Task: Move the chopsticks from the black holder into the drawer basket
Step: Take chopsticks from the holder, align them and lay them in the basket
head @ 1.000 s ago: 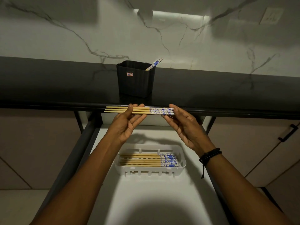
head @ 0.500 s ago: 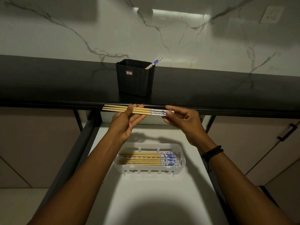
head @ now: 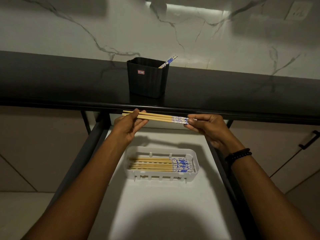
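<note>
Chopsticks point(head: 155, 117): slim wooden sticks with blue-patterned ends, held level mid-frame over the open white drawer point(head: 155, 213).
Left hand point(head: 128, 124): thumb and fingers grip the bare tips.
Right hand point(head: 206, 126): fingers pinch the patterned ends.
White slatted plastic basket point(head: 195, 156): lower centre, a neat row already inside.
Black ribbed plastic holder point(head: 147, 80): upper centre, 1 leftover stick point(head: 168, 61) inside.
Risk: an uneven release could send sticks rolling, crossing the row or missing the rim.
</note>
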